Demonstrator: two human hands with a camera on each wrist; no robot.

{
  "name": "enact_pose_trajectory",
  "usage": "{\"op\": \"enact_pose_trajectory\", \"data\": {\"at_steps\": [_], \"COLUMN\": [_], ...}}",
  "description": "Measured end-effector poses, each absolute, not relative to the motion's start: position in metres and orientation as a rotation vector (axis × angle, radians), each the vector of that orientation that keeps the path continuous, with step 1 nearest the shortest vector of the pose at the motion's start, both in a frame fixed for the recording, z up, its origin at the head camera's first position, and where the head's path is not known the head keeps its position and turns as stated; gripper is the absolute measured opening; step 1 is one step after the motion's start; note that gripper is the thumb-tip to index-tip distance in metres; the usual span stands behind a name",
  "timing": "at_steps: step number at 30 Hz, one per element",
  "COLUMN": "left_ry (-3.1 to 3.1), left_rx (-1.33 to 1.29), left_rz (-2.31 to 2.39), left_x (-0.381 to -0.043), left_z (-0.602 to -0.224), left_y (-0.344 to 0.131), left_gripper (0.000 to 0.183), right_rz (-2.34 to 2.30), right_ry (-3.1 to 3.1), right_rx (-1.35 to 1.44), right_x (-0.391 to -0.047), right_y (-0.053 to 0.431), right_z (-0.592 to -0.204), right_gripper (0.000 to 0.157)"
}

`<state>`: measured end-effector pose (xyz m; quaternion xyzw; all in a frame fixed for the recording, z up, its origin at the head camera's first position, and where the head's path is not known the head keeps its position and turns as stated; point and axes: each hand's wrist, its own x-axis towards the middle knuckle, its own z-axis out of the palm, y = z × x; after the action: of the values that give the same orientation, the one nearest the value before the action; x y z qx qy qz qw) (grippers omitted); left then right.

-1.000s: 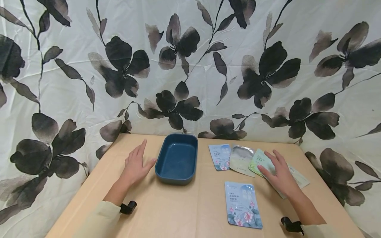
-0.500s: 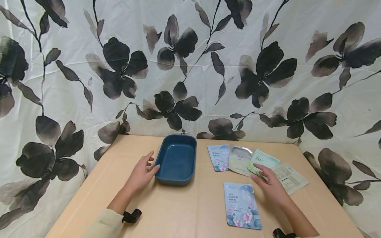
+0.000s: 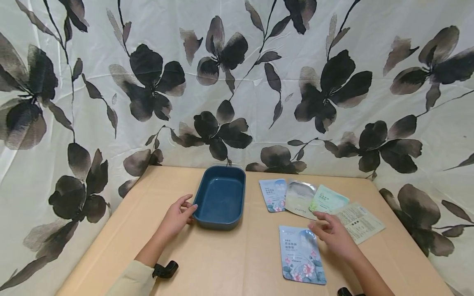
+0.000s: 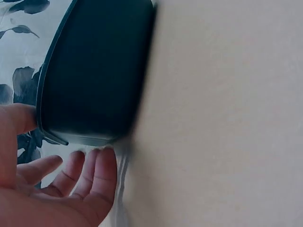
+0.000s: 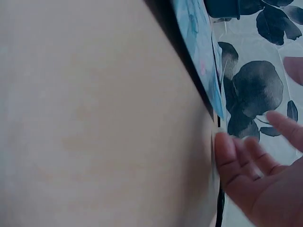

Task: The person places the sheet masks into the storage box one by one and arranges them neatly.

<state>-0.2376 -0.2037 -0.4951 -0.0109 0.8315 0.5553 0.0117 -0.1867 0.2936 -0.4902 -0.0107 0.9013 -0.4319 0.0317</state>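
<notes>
My left hand (image 3: 175, 217) is at the left side of a dark blue rectangular dish (image 3: 218, 225), its thumb against the rim. In the left wrist view the other fingers, loosely bent, have their tips right at the wall of the dish (image 4: 94, 71). My right hand (image 3: 333, 236) is beside the upper right edge of a blue sachet with pink flowers (image 3: 303, 255), its fingers loosely bent and holding nothing. In the right wrist view the same hand (image 5: 255, 184) is low by the tabletop, with the sachet (image 5: 201, 56) beyond its fingertips.
Behind the right hand lie a small blue sachet (image 3: 273, 195), a silver-topped packet (image 3: 300, 199), a green sachet (image 3: 328, 199) and a pale printed sachet (image 3: 359, 222), partly overlapping. A floral cloth (image 3: 274, 135) hangs beyond the table's far edge.
My left hand has moved right, its thumb reaching the dish's rim. My right hand has drawn back off the green and pale sachets toward the near blue sachet, its fingers bending. The dish stays put.
</notes>
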Motion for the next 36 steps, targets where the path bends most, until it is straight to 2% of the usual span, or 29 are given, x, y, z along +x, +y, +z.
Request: {"op": "enact_pose_trajectory", "data": {"at_steps": [9, 22, 36], "left_ry": [2.459, 2.243, 2.034], "left_rx": [-0.012, 0.035, 0.105], "left_rz": [1.853, 1.982, 2.022], "left_x": [-0.243, -0.256, -0.268], "left_z": [-0.495, -0.492, -0.491], "left_y": [-0.206, -0.215, -0.227], "left_gripper": [0.059, 0.062, 0.066], "right_rz": [-1.332, -1.096, -1.012], "right_ry": [2.668, 2.756, 2.754], "right_rx": [0.012, -0.140, -0.157], "right_x": [-0.190, -0.201, -0.208], "right_y": [0.296, 0.293, 0.291], "right_z": [-0.492, -0.490, -0.488], "right_gripper": [0.071, 0.062, 0.067]}}
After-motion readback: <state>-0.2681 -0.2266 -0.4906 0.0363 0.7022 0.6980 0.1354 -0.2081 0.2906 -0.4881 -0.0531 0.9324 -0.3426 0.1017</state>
